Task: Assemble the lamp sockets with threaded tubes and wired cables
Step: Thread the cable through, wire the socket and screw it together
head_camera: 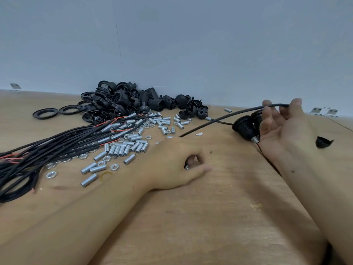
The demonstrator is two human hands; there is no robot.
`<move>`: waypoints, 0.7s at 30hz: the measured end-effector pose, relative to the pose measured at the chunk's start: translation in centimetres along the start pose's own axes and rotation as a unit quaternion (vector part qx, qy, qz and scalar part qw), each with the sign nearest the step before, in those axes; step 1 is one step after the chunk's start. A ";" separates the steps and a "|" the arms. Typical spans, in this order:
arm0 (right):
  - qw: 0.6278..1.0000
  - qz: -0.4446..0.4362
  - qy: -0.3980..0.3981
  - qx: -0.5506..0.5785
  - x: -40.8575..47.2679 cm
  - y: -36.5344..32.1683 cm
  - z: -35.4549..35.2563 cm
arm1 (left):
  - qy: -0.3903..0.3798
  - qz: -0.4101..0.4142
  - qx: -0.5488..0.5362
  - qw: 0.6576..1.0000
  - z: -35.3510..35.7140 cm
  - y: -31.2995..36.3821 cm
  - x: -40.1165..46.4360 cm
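While the right hand [282,129] pinches a black cable [219,118] above assembled sockets [245,128] at the table's [210,217] right, seemingly setting them aside, the left hand [177,165] curls around a small metal piece, likely the next threaded tube.

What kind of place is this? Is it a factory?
Probably a small assembly bench in a workshop, not surely a factory. A plain wooden table holds a heap of black socket parts, many loose threaded tubes and nuts, and a bundle of black cables.
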State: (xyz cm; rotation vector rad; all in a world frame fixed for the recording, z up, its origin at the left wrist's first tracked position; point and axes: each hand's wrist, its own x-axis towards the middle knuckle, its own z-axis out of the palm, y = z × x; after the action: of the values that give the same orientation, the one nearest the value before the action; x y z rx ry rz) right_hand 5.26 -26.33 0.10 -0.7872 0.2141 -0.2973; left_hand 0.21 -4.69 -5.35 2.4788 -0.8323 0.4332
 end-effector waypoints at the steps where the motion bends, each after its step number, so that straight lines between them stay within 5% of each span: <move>1: 1.000 0.002 0.005 0.011 0.0 -0.1 0.0 | 0.009 -0.013 0.003 1.000 0.0 -0.1 0.0; 6: 0.994 0.061 -0.023 0.086 0.5 -1.0 -0.3 | 0.167 -0.119 -0.004 0.979 -0.4 -0.5 0.5; 10: 0.992 0.084 -0.038 0.086 0.4 -0.8 -0.6 | 0.130 -0.107 0.050 0.984 -0.8 -0.6 0.3; 13: 0.988 0.100 -0.104 0.051 -0.3 -0.3 -0.2 | 0.183 -0.090 0.060 0.977 -0.9 -0.8 0.4; 16: 0.950 0.103 -0.271 -0.112 -1.8 1.4 0.2 | 0.214 -0.052 0.082 0.972 -0.7 -0.9 0.7; 18: 0.885 0.090 -0.372 -0.265 -3.1 3.2 0.3 | 0.206 -0.005 0.079 0.975 -0.5 -1.0 0.8; 21: 0.849 0.076 -0.402 -0.334 -3.7 4.5 0.3 | 0.165 0.022 -0.004 0.986 -0.4 -1.2 0.6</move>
State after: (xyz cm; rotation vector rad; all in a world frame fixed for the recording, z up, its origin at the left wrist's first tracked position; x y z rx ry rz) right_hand 2.67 -21.85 -2.60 -1.5100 -0.4444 0.3007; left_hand 1.36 -3.93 -5.21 2.2969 -0.7491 0.8276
